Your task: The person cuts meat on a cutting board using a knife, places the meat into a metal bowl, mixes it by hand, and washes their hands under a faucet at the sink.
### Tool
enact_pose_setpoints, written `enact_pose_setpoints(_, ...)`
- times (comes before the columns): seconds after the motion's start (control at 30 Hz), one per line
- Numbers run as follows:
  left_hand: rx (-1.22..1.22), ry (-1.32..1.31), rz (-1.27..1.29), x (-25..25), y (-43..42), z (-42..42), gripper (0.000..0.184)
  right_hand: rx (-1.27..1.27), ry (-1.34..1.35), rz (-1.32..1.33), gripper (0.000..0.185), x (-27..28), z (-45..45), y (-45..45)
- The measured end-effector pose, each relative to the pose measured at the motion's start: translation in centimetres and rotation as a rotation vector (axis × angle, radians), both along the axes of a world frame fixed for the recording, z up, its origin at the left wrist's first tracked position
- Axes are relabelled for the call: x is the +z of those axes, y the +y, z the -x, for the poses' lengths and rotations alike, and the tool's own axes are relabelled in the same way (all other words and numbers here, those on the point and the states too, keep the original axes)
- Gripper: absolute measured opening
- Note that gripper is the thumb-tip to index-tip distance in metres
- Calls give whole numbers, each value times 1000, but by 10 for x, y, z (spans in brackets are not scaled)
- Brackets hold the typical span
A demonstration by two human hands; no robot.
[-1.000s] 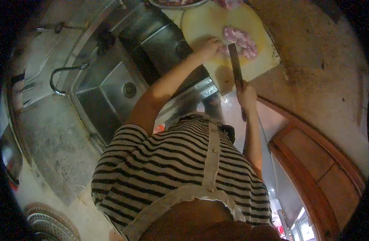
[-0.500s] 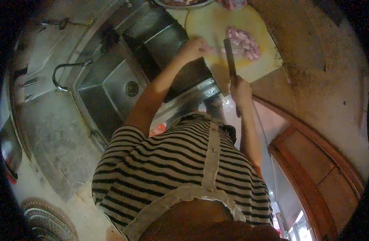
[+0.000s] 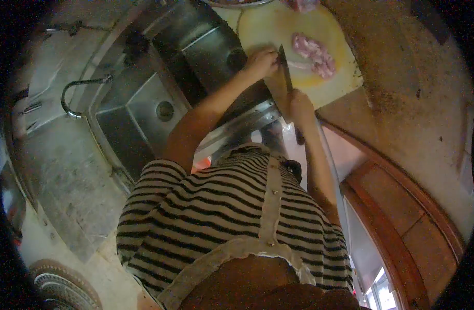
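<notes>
My right hand is wrapped around the handle of a kitchen knife, whose long blade points away from me over the cutting board. Just left of the blade, the closed fingers of my left hand pinch one end of a pale meat strip; the fingertips are partly hidden. The strip's other part shows to the right of the blade. A pile of cut pink meat pieces lies beyond it on the board. At the board's far edge sits a larger chunk of raw meat.
Left of the board is a steel double sink with a curved faucet. A metal bowl's rim shows at the top. The brown countertop extends right, above wooden cabinet doors. A round rack or basket stands lower left.
The knife has shifted left, off the area near the meat pile, to beside my left fingers. My left hand has moved slightly right, and my right hand slightly left and up.
</notes>
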State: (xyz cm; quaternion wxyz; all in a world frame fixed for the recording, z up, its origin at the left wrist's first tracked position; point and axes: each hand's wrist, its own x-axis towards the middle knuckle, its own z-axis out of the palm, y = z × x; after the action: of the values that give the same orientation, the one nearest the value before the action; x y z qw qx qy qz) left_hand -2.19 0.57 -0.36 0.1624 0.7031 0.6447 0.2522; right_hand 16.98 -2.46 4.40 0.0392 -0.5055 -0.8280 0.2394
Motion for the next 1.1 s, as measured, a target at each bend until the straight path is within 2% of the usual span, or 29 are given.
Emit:
enact_pose_setpoints(0.03, -15, 30, -19, -13, 3, 2, 22, 14, 18, -65, 21, -12, 9, 14)
enact_pose_setpoints(0.1, -30, 63, -34, -23, 6, 6, 23, 99, -97, 23, 25, -11, 39, 54)
enact_pose_setpoints(0.2, -104, 80, -13, -18, 9, 7, 26, 135, -88, 131, 31, -18, 62, 84)
enact_pose_setpoints(0.3, 5, 71, -147, -8, 6, 2, 23, 162, -57, 33, 25, -60, 33, 83)
enact_pose_setpoints(0.33, 42, -74, -62, -9, 7, 8, 24, 114, 77, -15, 27, -47, 25, 66)
enact_pose_setpoints(0.37, 79, -226, 27, -10, 7, 14, 25, 67, 89, 17, 28, -25, 15, 45)
enact_pose_setpoints(0.4, 79, -232, 22, -7, 7, 21, 25, 18, 103, 48, 30, -2, 5, 22)
enact_pose_setpoints(0.43, 149, -361, 14, -5, 5, 28, 25, -32, 3, 160, 31, 14, 0, 11)
enact_pose_setpoints(0.47, 219, -493, 11, -2, 2, 32, 25, -32, -7, 162, 31, 23, -6, 3)
enact_pose_setpoints(0.53, 213, -472, 59, 11, 4, 22, 23, -97, 133, 286, 34, 29, -19, -6)
enact_pose_setpoints(0.6, 33, 10, -410, 12, 12, 11, 23, -174, 92, 241, 27, 39, -24, -8)
enact_pose_setpoints(0.63, 33, 9, -406, 7, 18, 3, 23, -250, 50, 197, 22, 40, -26, -9)
enact_pose_setpoints(0.7, -105, -181, -63, -3, 29, -14, 25, -226, 46, 198, 21, 33, -31, 0)
enact_pose_setpoints(0.73, -112, -181, -67, -8, 33, -18, 25, -200, 48, 188, 20, 28, -33, 5)
enact_pose_setpoints(0.8, -97, -273, 103, -5, 39, -25, 26, -169, -15, 199, 20, 20, -35, 7)
enact_pose_setpoints(0.83, -98, -274, 102, 0, 38, -29, 26, -129, -77, 220, 20, 16, -36, 7)
enact_pose_setpoints(0.9, -89, -250, 82, 11, 32, -34, 25, -136, -19, 171, 22, 10, -35, 4)
enact_pose_setpoints(0.93, -86, -247, 85, -5, 33, -36, 25, -146, 40, 125, 27, 8, -34, 2)
enact_pose_setpoints(1.0, -115, -35, -104, -30, 35, -39, 30, -130, 15, 204, 22, 1, -37, 11)
enact_pose_setpoints(1.03, -114, -35, -103, -29, 35, -40, 30, -115, -11, 279, 22, -3, -36, 20)
enact_pose_setpoints(1.1, -66, -117, -62, -26, 32, -39, 35, -63, 23, 209, 22, -9, -24, 40)
